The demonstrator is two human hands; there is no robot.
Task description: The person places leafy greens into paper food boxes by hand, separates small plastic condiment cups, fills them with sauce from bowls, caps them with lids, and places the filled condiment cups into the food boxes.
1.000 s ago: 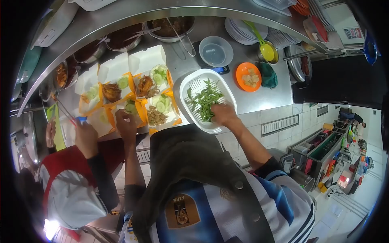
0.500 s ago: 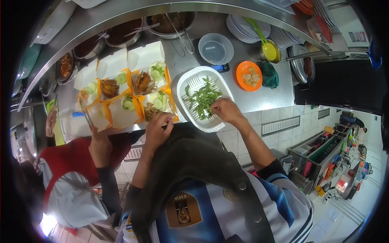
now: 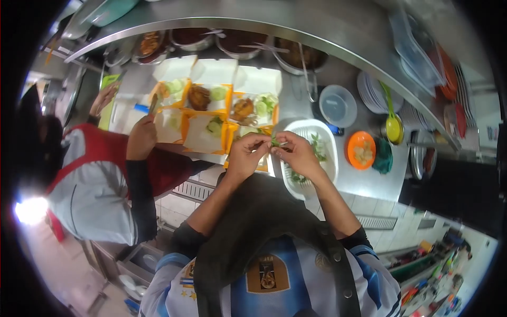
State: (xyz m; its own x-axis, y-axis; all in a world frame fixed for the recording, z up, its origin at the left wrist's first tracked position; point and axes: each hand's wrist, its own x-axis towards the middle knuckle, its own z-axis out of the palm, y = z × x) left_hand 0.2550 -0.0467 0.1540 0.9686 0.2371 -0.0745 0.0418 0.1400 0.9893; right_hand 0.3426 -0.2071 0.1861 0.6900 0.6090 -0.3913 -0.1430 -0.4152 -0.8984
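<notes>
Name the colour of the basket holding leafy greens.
White; the basket shows best in the head view.

You've got smooth s/s w/ a soft shine on the worktop (image 3: pixel 348 185), brighter metal along the shelf edge (image 3: pixel 211 22), and smooth white plas. for the basket (image 3: pixel 332 166). Over by you it's matt, papery card box lids (image 3: pixel 257 80), clear plas. bowl (image 3: pixel 353 108), glossy orange plate (image 3: pixel 350 151), prob. plas., & dull dk. green cloth (image 3: pixel 384 157). You're wearing matt dk. fabric, the apron (image 3: pixel 259 195).

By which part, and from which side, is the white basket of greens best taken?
Probably by the rim at both long sides, coming from the near end: the white basket is oblong and open-topped, with greens lying inside.
</notes>
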